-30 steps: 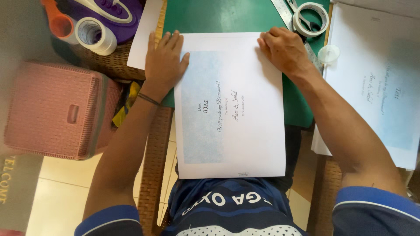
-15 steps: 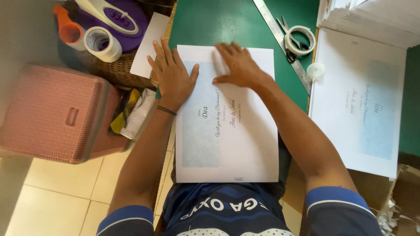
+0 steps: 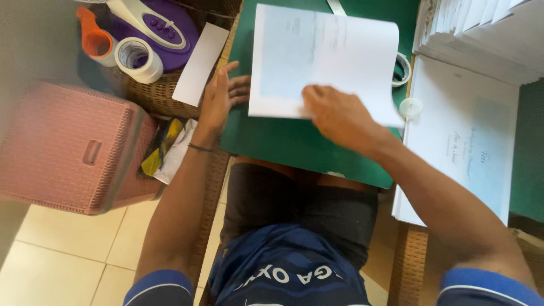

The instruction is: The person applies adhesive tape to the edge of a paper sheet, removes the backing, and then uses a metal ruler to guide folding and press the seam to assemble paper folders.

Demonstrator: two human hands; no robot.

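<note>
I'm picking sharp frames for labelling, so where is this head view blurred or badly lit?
In the head view, the right hand is motion-smeared where it presses the folded sheet. The left hand on the green mat is only slightly soft. The pink basket looks hazy. Daylight washes out the paper stack at upper right, losing edge detail.
</note>
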